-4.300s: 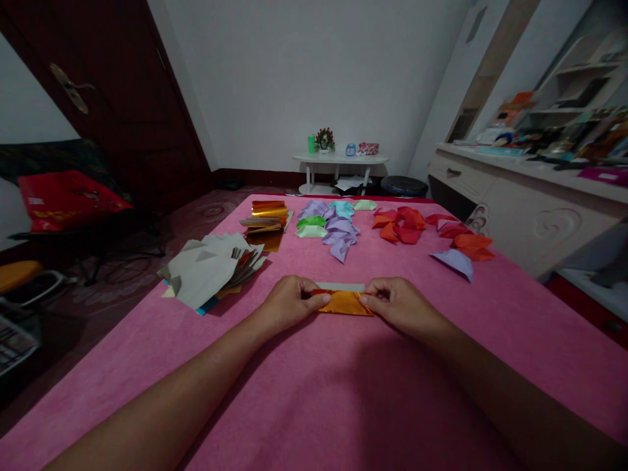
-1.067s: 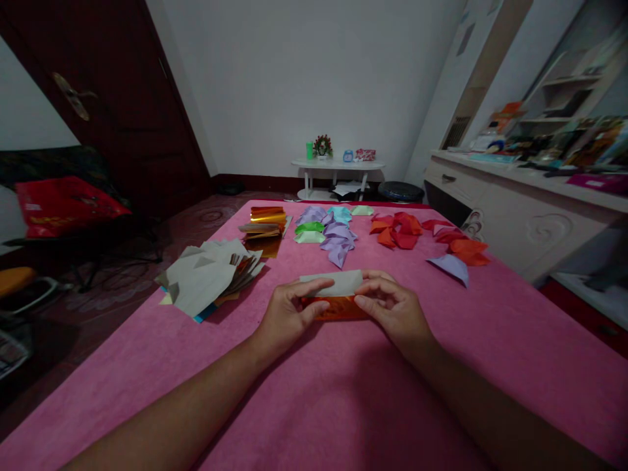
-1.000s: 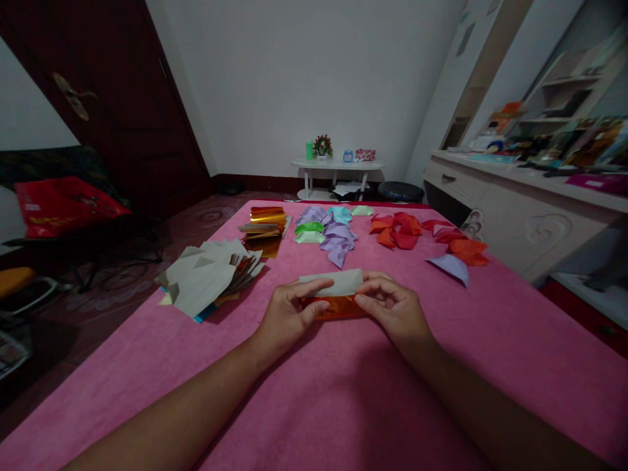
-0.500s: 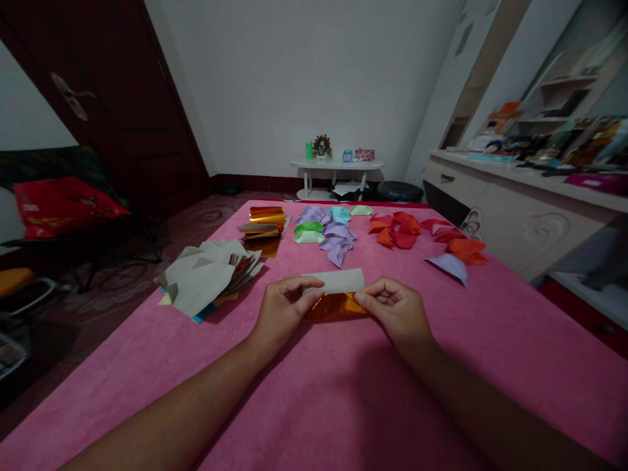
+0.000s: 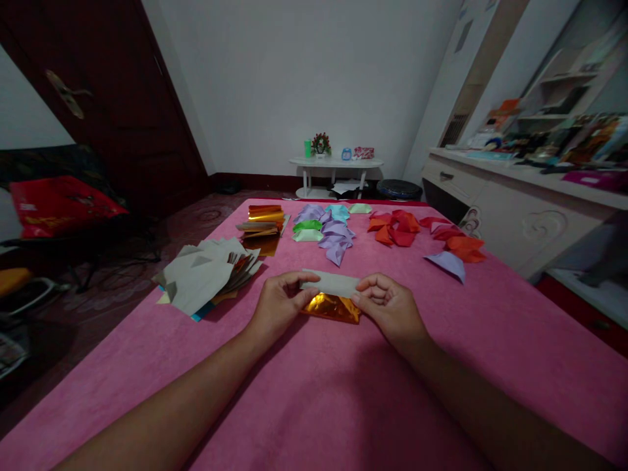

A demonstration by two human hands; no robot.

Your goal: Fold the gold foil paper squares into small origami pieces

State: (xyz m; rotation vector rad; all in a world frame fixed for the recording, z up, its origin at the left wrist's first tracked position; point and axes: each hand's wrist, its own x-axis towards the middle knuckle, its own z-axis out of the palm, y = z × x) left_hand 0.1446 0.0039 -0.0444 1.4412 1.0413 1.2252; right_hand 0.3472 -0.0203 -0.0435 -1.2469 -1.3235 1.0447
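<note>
A sheet of gold foil paper [image 5: 332,307], partly folded, lies between my hands over the pink tablecloth [image 5: 314,392]. Its pale backing faces me along the far strip, while the shiny gold side shows nearer me. My left hand [image 5: 282,297] pinches the left end, thumb in front and fingers behind. At the right end my right hand [image 5: 390,304] grips the same paper between thumb and curled index finger. Left of my left hand lies a fanned pile of pale-backed paper sheets [image 5: 206,275].
Farther back are a gold foil stack [image 5: 265,229], purple folded papers [image 5: 336,239], green folded papers [image 5: 308,234] and red and orange folded papers [image 5: 400,227]. A single lavender folded paper [image 5: 446,266] lies to the right. Beyond the table stands a small white side table [image 5: 338,163].
My right hand has shifted slightly left along the paper. The pale strip now tilts down to the right, and more of the gold face shows below it.
</note>
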